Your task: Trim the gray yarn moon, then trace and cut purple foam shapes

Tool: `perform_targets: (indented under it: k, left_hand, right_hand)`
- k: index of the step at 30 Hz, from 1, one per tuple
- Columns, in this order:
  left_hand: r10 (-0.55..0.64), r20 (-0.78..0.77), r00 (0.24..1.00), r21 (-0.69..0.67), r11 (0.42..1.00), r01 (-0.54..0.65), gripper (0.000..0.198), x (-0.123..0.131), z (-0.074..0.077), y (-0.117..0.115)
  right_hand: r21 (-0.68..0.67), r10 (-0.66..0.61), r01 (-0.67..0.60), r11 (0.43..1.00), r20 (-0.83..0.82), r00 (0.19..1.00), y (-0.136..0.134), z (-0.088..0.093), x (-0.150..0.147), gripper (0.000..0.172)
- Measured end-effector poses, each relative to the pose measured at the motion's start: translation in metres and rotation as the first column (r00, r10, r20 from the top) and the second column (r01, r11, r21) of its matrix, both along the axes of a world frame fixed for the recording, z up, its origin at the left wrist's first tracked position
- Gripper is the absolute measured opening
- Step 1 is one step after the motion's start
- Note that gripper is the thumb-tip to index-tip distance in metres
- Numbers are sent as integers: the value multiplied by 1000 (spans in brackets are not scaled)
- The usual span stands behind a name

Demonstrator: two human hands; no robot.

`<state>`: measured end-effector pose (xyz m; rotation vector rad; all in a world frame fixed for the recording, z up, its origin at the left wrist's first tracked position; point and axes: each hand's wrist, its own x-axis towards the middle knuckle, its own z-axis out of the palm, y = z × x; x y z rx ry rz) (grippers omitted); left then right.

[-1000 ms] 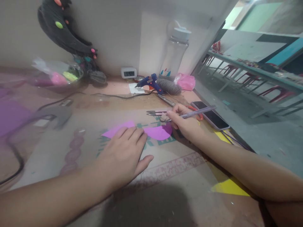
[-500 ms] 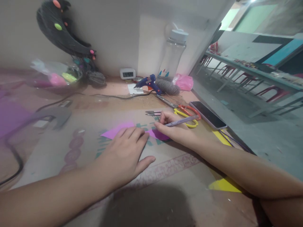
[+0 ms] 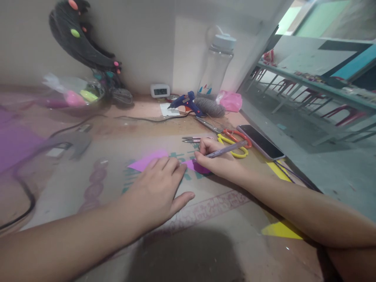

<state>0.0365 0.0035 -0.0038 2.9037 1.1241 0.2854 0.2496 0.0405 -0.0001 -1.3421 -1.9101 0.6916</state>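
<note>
Plain pale wall (image 3: 138,47) behind, floor and one long table (image 3: 320,84) off to the right with red stools, count unclear. Work surface: one sheet of cardboard (image 3: 111,156) with green and reddish print.

Head view: two hands, one pen, one cut piece of purple paper. Left hand (image 3: 161,180) lies flat over the middle of the purple paper (image 3: 146,161), fingers side by side, thumb out, gripping nothing. Right hand (image 3: 216,156) pinches the pen (image 3: 226,149) between thumb and fingers over the paper's right end; pen tip hidden.

Purple paper is on the cardboard, bright, flat; left end pointed, right end partly covered and shaded. Its middle is hidden.

Beyond the right hand: one pair of snips (image 3: 190,140), one pair of scissors (image 3: 209,125) with one orange and one yellow loop, one phone (image 3: 261,141).

Farther back: one glue gun (image 3: 185,102), one roll of grey yarn (image 3: 210,107), one bottle (image 3: 216,70), one clock (image 3: 160,91), one pink bag (image 3: 229,101). Left: one black moon shape (image 3: 76,43), one larger purple sheet (image 3: 17,141), blurred.
</note>
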Motion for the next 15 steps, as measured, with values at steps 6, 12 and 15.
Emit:
perform_targets:
  k: [6,12,15]
  left_hand:
    - [1,-5,1000,0,1000,-1,55,0,1,0]
    - [-5,-2,1000,15,1000,5,56,0,1,-1]
    - [-2,-7,1000,5,1000,2,55,1,2,-1]
  right_hand:
    - [-5,6,-6,1000,16,1000,0,1,-1,27]
    - [-71,9,-6,997,31,999,0,0,-1,29]
    - [-136,25,-24,990,9,1000,-2,1,-1,29]
